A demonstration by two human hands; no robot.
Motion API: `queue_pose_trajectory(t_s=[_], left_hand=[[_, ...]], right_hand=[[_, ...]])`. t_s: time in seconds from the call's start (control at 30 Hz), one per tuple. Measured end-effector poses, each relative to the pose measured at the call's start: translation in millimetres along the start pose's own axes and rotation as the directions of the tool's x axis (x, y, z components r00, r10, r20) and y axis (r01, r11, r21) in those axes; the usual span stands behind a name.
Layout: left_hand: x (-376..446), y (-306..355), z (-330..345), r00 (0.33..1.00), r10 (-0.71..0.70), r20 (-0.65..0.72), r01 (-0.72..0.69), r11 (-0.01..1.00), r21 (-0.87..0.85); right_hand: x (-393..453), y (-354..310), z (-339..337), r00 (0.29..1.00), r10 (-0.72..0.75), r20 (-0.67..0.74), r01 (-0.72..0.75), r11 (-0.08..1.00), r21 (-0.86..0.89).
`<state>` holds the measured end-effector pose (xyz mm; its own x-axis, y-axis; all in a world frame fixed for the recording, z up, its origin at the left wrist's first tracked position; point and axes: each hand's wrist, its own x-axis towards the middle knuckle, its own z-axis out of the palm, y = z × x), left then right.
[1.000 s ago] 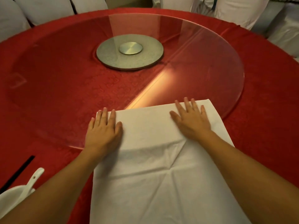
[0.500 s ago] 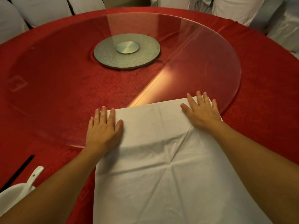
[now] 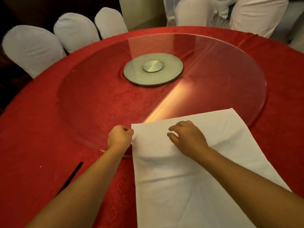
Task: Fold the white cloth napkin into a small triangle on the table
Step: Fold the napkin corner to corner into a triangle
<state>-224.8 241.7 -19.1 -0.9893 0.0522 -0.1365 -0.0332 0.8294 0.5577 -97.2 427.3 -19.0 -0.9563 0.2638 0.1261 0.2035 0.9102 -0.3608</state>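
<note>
White cloth napkin (image 3: pixel 189 170) lies flat on the red-clothed worktop (image 3: pixel 41 129), far edge over the round glass turntable (image 3: pixel 213 71). Left hand (image 3: pixel 120 137), flat a moment ago, now pinches the far-left corner; right hand (image 3: pixel 187 137) has shifted inward, fingers loosely curled, grasping nothing. Diagonal fold likely starting. Fabric soft, lightly creased.

No text, label, brand, number or sign can be read anywhere. The red cloth (image 3: pixel 41 129) over the worktop carries only a woven pattern, with no letters that can be made out.
</note>
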Motion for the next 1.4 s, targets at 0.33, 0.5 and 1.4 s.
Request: queue_pose_trajectory(t_s=[0.33, 0.5, 1.4], left_hand=[[15.0, -9.9, -6.1, 0.941, -0.101, 0.322, 0.156, 0.976, -0.152], [22.1, -11.2, -2.5, 0.915, -0.063, 0.398, 0.128, 0.982, -0.14], [-109.5, 27.5, 9.9, 0.78, 0.626, -0.009, -0.626, 0.78, -0.01]], right_hand=[[79.8, -95.5, 35.6, 0.93, 0.303, 0.207, -0.349, 0.904, 0.246], [98.3, -117.1, 57.5, 0.845, 0.451, 0.286, -0.506, 0.848, 0.156], [-27.4, -49.4, -19.3, 0.727, 0.683, 0.078, -0.593, 0.566, 0.573]])
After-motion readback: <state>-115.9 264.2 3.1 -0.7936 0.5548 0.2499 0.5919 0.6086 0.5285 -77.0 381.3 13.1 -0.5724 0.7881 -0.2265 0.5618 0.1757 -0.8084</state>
